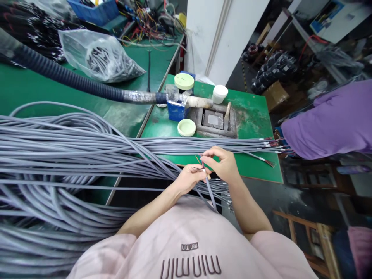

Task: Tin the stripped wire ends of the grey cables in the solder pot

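Gry cable w/ splayed wires

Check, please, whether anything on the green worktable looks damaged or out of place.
One grey cable angles away from the bundle near its right-hand end, while the others run together. The green tabletop also looks stained beside the square frame.

We look through one head-worn camera, facing forward and down. Its wide view takes in the shirt close below the lens at the bottom of the frame, the hands near the centre, the tabletop just beyond them, and, farther off, the white pillar at the top.
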Demonstrator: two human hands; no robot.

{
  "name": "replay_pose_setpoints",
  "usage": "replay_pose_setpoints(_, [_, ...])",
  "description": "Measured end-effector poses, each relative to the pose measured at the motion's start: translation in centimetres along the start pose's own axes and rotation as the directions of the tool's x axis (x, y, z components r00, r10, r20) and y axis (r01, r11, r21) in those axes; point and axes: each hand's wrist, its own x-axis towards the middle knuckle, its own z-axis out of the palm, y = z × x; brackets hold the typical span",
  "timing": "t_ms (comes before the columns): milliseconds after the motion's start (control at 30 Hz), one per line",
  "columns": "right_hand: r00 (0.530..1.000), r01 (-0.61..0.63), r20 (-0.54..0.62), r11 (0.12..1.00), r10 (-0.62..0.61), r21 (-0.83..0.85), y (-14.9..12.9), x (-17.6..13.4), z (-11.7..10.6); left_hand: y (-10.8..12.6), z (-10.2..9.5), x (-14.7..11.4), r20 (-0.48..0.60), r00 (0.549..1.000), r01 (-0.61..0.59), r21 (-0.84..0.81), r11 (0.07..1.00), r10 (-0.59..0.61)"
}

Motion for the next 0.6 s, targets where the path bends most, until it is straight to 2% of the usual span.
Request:
replay_pose_setpoints(167, [0.998,-0.067,-0.006,0.992,0.068,0.103,0.7,0.0,0.4,-0.2,-0.3,-0.1,-0.020,1.000,-0.003,-0.023,1.000,0.002])
replay_pose_setpoints(267, [0.991,-0.127,0.003,0.964,0.130,0.232,1.7,-0.1,0.5,-0.4,-0.6,-0.2,-0.013,1.000,-0.001,-0.049,0.999,0.001])
replay_pose_setpoints(433, [0.961,-0.273,0.099,0.813,0.260,0.514,2.5,-0.2,1.6,-0.6,-0.9,-0.3,0.057,0.998,0.030,-0.070,0.997,-0.026])
replay_pose_setpoints(533, [0.921,-0.387,0.208,0.723,0.329,0.573,2.3,-0.2,3.0,-0.9,-1.1,-0.3,0.158,0.985,0.072,-0.044,0.996,-0.064])
replay_pose_setpoints(600, [0.909,-0.415,0.235,0.697,0.344,0.585,2.3,0.1,3.8,-1.1,-1.2,-0.3,0.203,0.977,0.081,-0.049,0.996,-0.069])
